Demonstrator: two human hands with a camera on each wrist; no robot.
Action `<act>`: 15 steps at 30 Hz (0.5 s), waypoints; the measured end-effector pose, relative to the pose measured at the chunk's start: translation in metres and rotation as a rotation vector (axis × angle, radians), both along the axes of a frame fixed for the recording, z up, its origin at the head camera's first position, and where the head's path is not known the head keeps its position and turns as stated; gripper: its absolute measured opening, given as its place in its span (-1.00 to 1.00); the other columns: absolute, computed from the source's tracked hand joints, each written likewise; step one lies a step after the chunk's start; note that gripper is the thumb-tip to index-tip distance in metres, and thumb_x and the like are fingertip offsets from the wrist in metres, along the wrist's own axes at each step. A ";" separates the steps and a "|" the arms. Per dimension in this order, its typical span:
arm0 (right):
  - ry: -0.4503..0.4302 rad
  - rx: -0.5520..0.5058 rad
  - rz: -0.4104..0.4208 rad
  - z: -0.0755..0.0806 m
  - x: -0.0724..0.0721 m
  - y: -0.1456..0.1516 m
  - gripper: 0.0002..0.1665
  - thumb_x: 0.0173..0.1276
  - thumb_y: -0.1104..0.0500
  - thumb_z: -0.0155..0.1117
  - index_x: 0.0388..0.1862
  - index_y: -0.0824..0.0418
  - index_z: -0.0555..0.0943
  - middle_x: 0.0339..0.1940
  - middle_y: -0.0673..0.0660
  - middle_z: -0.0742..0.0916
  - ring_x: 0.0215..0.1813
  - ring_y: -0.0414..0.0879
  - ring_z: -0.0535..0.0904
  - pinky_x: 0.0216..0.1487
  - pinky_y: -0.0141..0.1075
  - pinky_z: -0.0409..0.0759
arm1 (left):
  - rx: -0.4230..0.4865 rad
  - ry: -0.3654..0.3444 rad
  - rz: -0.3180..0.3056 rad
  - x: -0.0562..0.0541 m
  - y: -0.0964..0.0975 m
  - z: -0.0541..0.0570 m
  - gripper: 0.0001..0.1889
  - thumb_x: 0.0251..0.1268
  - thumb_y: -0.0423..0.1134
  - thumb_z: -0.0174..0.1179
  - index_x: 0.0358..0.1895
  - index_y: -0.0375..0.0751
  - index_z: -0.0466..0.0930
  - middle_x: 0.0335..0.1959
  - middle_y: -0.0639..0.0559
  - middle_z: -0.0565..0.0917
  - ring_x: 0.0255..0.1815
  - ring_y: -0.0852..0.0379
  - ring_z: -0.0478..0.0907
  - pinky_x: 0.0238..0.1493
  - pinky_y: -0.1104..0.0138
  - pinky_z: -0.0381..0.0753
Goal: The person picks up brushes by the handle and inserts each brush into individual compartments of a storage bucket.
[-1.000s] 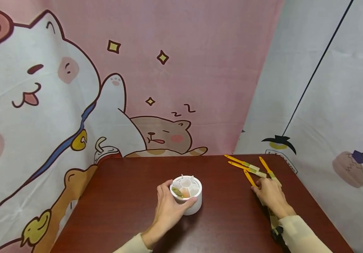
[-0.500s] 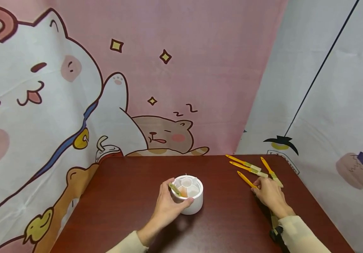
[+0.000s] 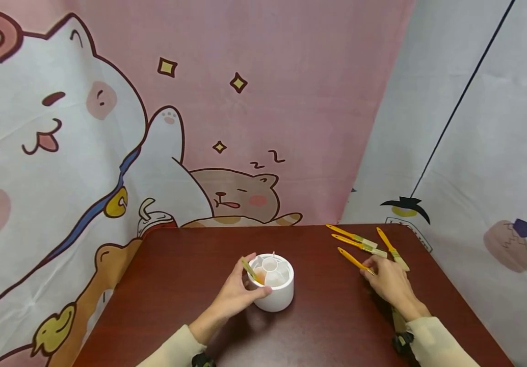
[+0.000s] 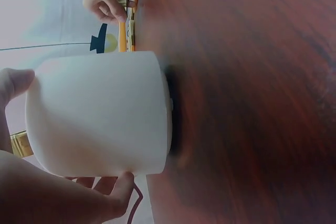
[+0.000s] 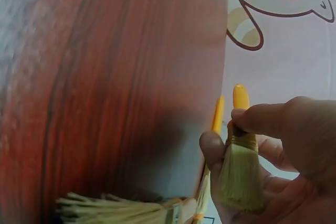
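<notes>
The left hand [image 3: 233,295] is clamped round the white pot [image 3: 278,298], its thumb at the near rim and its fingers on the left side. The pot stands upright on the worktop [image 3: 318,331], near the middle, its open top split into compartments round a circular centre. A single brush [image 3: 247,267] leans in a compartment at the pot's left edge, bristles up.

The right hand [image 3: 389,283], well apart from the pot, pinches a second brush [image 5: 242,174] between thumb and fingers near where handle meets bristles; the yellow handle points away, towards the far left. Two loose brushes [image 3: 361,245] lie side by side just beyond it, and one more brush [image 3: 393,248] lies to their right. Behind the worktop hangs a cartoon cloth [image 3: 300,102].
</notes>
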State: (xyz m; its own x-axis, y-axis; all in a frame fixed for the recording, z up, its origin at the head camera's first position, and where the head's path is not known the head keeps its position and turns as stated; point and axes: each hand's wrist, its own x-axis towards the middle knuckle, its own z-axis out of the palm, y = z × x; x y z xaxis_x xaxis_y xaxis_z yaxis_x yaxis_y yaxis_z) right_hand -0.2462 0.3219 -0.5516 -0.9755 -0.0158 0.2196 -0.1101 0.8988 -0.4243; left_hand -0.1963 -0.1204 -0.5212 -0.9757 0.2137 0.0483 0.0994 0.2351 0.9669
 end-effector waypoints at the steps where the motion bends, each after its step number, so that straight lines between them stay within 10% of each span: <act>1: 0.018 -0.010 0.010 0.001 0.001 -0.001 -0.74 0.53 0.16 0.68 0.03 0.27 0.83 -0.31 0.09 0.80 -0.38 -0.07 0.51 -0.35 -0.21 0.46 | 0.008 -0.005 -0.010 -0.001 0.000 0.001 0.09 0.32 -0.25 0.72 0.84 -0.14 0.24 0.64 -0.39 0.57 0.62 -0.41 0.64 0.60 -0.28 0.67; 15: 0.150 -0.159 0.084 0.025 0.017 -0.027 -0.72 0.48 0.26 0.70 0.13 0.12 0.92 0.05 0.18 0.95 -0.13 -0.06 0.80 -0.17 -0.31 0.68 | 0.002 0.020 0.018 0.001 0.004 0.003 0.14 0.25 -0.30 0.72 0.85 -0.16 0.23 0.60 -0.30 0.64 0.59 -0.25 0.64 0.64 -0.20 0.57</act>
